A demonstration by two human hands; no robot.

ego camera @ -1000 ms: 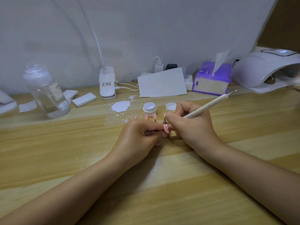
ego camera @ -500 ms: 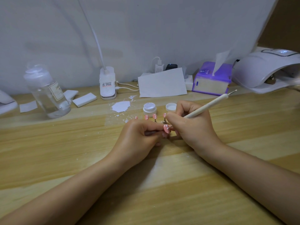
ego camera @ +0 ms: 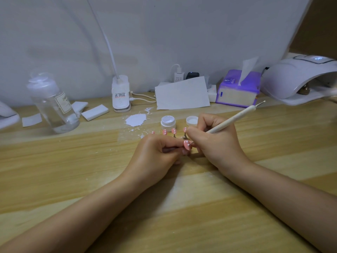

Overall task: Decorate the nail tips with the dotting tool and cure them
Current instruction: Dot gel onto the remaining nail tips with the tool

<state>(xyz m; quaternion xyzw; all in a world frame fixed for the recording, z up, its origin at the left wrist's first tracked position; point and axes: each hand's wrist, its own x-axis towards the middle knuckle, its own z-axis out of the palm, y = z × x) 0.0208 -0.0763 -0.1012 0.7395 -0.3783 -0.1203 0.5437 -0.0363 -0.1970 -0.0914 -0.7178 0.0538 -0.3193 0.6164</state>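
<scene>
The pink nail tip (ego camera: pixel 187 144) with white dots is sitting near the middle of the wooden table (ego camera: pixel 182 207), and we are holding it up on its small stand. Our left hand (ego camera: pixel 156 156) is curling its fingers around the stand and pinching it, so the tip is facing us. Our right hand (ego camera: pixel 213 143) is gripping the long white dotting tool (ego camera: pixel 235 118) like a pen, thumb and fingers closed around its shaft, and the fine metal point is touching the right side of the pink tip.

We judge that we are in the dotting step: this tip is already carrying some white dots, and we are adding one more. Just behind our hands, towards the far edge of the table, other pink nail tips (ego camera: pixel 174 131) on stands are waiting in a row, with dots on them as well. The small open jar of white gel (ego camera: pixel 168 122) and its round white lid (ego camera: pixel 191 121) are standing just behind that row.

The next move is asking for a light, steady touch, because a heavy press could smear the wet dot. After the dotting, the tips are needing the white curing lamp (ego camera: pixel 299 79), which is standing at the far right corner of the table.
</scene>
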